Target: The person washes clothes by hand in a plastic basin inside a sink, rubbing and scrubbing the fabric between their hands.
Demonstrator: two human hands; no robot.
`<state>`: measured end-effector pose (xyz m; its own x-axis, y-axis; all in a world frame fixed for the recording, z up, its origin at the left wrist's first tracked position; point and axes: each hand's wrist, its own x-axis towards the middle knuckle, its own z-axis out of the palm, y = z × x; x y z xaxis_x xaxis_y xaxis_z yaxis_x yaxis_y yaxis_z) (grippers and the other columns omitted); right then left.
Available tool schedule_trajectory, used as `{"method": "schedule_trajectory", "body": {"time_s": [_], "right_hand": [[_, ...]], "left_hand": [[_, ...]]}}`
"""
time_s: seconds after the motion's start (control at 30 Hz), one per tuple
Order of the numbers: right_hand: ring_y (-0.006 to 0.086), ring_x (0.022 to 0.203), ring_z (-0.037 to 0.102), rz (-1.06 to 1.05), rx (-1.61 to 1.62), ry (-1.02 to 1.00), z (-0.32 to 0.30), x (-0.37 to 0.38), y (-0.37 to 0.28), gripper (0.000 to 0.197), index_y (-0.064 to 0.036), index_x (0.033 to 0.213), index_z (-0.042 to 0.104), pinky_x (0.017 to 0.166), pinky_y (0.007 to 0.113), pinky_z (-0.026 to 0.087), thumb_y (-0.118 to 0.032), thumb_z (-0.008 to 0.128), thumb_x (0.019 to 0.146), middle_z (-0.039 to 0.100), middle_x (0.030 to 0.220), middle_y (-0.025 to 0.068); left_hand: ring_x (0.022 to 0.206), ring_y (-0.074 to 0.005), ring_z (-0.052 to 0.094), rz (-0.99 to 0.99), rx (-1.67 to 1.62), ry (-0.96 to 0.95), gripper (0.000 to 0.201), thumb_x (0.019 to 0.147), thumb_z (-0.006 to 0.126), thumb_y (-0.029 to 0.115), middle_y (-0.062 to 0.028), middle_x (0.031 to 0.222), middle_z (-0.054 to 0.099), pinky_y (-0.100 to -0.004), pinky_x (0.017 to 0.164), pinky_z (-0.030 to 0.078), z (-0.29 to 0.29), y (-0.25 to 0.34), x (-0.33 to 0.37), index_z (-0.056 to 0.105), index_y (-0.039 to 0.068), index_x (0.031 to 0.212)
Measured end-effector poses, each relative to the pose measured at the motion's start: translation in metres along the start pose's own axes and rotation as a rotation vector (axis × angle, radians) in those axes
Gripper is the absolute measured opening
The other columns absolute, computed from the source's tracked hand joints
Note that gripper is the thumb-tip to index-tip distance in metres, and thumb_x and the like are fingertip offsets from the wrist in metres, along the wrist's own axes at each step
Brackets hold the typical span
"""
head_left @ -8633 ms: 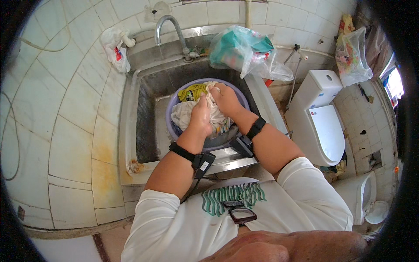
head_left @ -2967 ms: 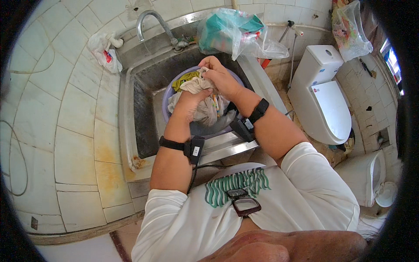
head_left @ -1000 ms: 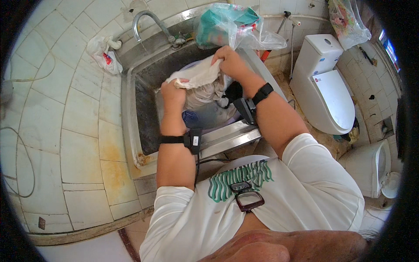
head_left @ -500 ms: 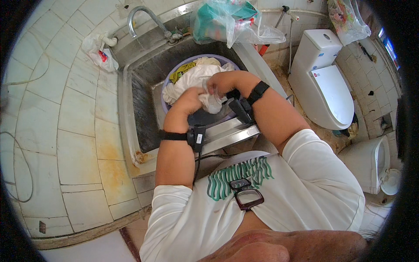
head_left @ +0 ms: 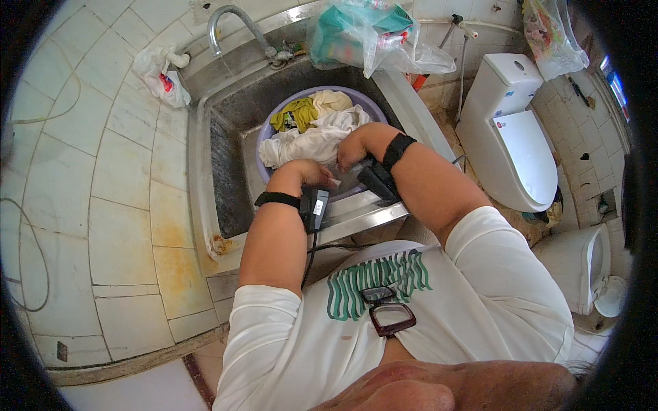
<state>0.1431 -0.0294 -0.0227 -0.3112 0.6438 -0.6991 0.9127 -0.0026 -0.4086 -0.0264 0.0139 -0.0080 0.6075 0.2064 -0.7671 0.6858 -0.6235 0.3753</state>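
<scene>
A purple basin (head_left: 262, 130) sits in the metal sink, with a heap of wet laundry and some water in it. Across the front of the heap lies a bunched white cloth (head_left: 308, 145); behind it are an olive-green cloth (head_left: 295, 114) and a cream cloth (head_left: 332, 102). Over the basin's near side, my left hand (head_left: 312, 173) is closed, a small whitish bit of cloth showing at its fingertips. My right hand (head_left: 352, 146) is at the white cloth's right end, fingers curled downward; what they hold is hidden.
A curved faucet (head_left: 236, 14) rises behind the sink (head_left: 205, 178). Plastic bags (head_left: 363, 38) lie on its back right corner, and another bag (head_left: 161, 74) hangs at the left wall. To the right stand a white toilet (head_left: 510, 137) and a white bin (head_left: 572, 264).
My hands have moved apart from over the white cloth and come nearer to me, low over the basin's front. More of the laundry heap shows.
</scene>
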Motion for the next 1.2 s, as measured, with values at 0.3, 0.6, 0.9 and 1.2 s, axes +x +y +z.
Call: {"method": "schedule_trajectory", "body": {"time_s": [0.3,0.6,0.9,1.2], "right_hand": [[0.0221,0.084,0.059,0.071,0.042,0.037,-0.003,-0.020,-0.013,0.036,-0.0077,0.102,0.066,0.072,0.036,0.047,-0.019,0.069,0.068,0.066,0.097,0.0083],[0.0249,0.086,0.059,-0.093,0.073,0.240,-0.006,-0.030,-0.007,0.046,-0.0082,0.098,0.062,0.066,0.042,0.047,-0.001,0.072,0.054,0.063,0.094,0.0083],[0.0288,0.082,0.061,-0.102,0.257,0.808,-0.027,-0.066,-0.012,0.028,-0.0062,0.095,0.062,0.072,0.040,0.047,-0.021,0.066,0.072,0.063,0.085,0.0139],[0.0344,0.082,0.058,-0.374,0.601,1.248,-0.030,-0.049,-0.020,0.024,-0.0044,0.090,0.055,0.071,0.039,0.044,-0.028,0.050,0.089,0.059,0.083,0.0164]], "left_hand": [[0.085,-0.0182,0.056,-0.078,0.022,0.045,0.032,0.079,0.066,0.023,-0.0033,0.100,0.064,-0.0341,0.076,0.045,0.005,-0.001,-0.007,0.062,0.010,0.108],[0.073,-0.0156,0.056,0.164,-0.590,0.597,0.024,0.081,0.063,0.021,-0.0051,0.081,0.063,-0.0320,0.067,0.044,-0.014,0.003,-0.041,0.062,-0.002,0.090],[0.084,-0.0175,0.059,0.671,-1.542,1.105,0.019,0.094,0.044,0.013,-0.0094,0.097,0.060,-0.0318,0.075,0.048,-0.026,0.018,-0.052,0.051,-0.001,0.104],[0.096,-0.0212,0.056,0.765,-1.613,1.250,0.023,0.097,0.041,0.022,-0.0109,0.106,0.054,-0.0360,0.084,0.047,-0.020,0.024,-0.026,0.044,0.002,0.109]]}}
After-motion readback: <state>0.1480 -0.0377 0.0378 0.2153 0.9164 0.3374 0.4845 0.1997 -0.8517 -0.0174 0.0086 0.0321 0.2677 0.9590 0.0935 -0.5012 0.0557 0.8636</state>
